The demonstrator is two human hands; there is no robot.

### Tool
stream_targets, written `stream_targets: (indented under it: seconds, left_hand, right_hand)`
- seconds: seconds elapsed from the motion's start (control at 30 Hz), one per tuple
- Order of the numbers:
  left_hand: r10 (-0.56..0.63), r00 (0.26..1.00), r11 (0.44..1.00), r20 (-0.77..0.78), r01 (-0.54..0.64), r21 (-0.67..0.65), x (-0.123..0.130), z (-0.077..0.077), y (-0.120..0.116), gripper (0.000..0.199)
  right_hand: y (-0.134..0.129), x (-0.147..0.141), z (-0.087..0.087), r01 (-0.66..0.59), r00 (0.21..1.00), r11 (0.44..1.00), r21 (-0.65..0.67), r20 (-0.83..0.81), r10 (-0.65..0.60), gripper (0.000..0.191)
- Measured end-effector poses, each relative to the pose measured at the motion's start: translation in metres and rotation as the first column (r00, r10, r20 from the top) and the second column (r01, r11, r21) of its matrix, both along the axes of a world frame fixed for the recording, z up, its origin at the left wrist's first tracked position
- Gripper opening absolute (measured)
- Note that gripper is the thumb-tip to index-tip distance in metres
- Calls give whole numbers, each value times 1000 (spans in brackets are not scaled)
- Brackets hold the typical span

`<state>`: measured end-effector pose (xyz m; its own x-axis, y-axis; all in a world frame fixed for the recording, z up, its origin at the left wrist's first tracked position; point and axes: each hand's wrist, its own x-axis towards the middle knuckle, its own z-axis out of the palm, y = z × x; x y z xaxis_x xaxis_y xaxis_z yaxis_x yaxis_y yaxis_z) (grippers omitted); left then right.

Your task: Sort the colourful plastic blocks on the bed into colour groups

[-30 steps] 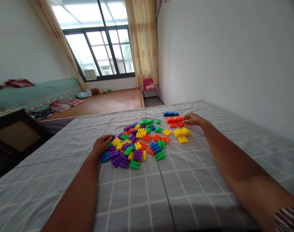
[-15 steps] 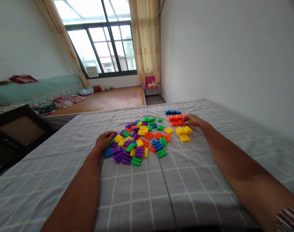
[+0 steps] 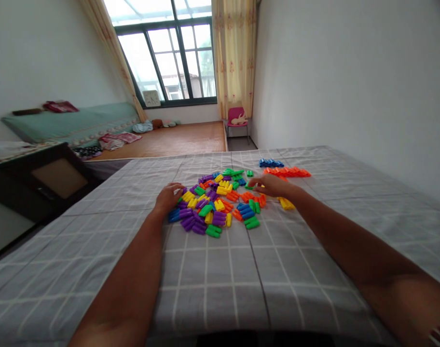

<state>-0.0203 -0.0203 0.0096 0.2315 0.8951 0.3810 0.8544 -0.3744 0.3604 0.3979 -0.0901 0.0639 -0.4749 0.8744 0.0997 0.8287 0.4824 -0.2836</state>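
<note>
A mixed pile of plastic building blocks (image 3: 205,206) in purple, yellow, green, orange and blue lies on the checked bed sheet. At the pile's left edge rests my left hand (image 3: 170,196), fingers loosely apart beside a purple block. My right hand (image 3: 269,185) reaches in from the right with its fingers apart, its tips by a green block (image 3: 249,185). Beyond that hand runs a long row of orange blocks (image 3: 288,172), with a blue row (image 3: 271,163) behind it. Yellow blocks (image 3: 286,204) are partly hidden under my right wrist.
The grey checked sheet (image 3: 213,289) covers the surface before me. A dark cabinet (image 3: 42,176) stands at the left. Farther back are a low wooden bed platform (image 3: 184,140), a pink chair (image 3: 237,120) and a window. A white wall (image 3: 357,82) borders the right side.
My right hand has left the orange blocks and moved left to the pile's green blocks. The orange blocks now extend farther right in one long row. My left hand stays by the pile; the view has shifted slightly.
</note>
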Motion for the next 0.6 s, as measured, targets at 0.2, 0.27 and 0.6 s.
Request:
stream_targets:
  seconds: [0.2,0.27,0.6]
  left_hand:
    - [-16,1000,1000,-26,16,-25,5,-5,1,30]
    - [-22,1000,1000,-4,22,-14,5,-8,3,31]
    - [-48,996,999,71,49,-13,2,-15,7,31]
  right_hand:
    - [-6,-23,-23,-48,998,999,0,34,48,37]
    - [-6,-27,-25,-36,997,991,129,-56,44,34]
    - [-19,-106,-17,-285,950,953,101,161,267,39]
